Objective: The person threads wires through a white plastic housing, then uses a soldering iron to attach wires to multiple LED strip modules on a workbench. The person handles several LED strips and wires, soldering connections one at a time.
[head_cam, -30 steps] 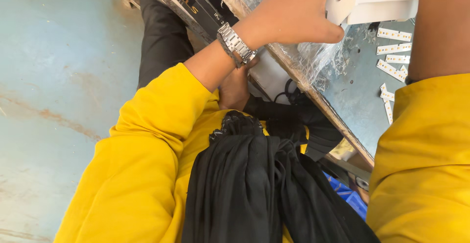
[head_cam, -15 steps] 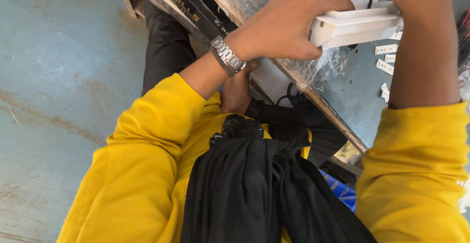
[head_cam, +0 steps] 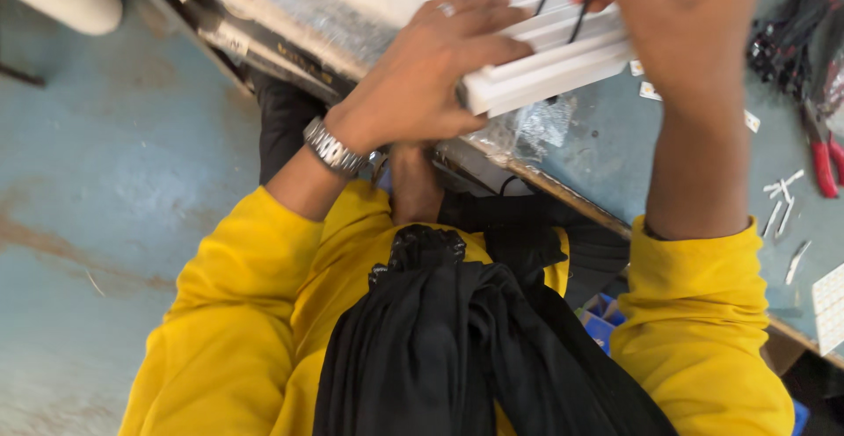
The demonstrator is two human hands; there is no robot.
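My left hand (head_cam: 435, 67) grips the near end of a long white plastic housing (head_cam: 549, 67) that lies on the edge of the blue-grey bench (head_cam: 615, 146). A metal wristwatch (head_cam: 332, 148) sits on that wrist. My right hand (head_cam: 677, 14) is over the housing's top, its fingers pinched on a thin black wire (head_cam: 580, 10) that runs up from the housing. Both arms wear yellow sleeves. A black cloth (head_cam: 457, 348) hangs down my front.
Red-handled pliers (head_cam: 825, 150) and a bundle of black and red wires (head_cam: 791, 40) lie at the bench's right. Small white clips (head_cam: 782, 207) and labels are scattered near them. Clear plastic wrap (head_cam: 536, 124) sits under the housing. The blue-green floor (head_cam: 105, 207) is on the left.
The view has swung so both hands and the housing sit lower and more central. My right hand has come down onto the housing and now pinches the black wire.
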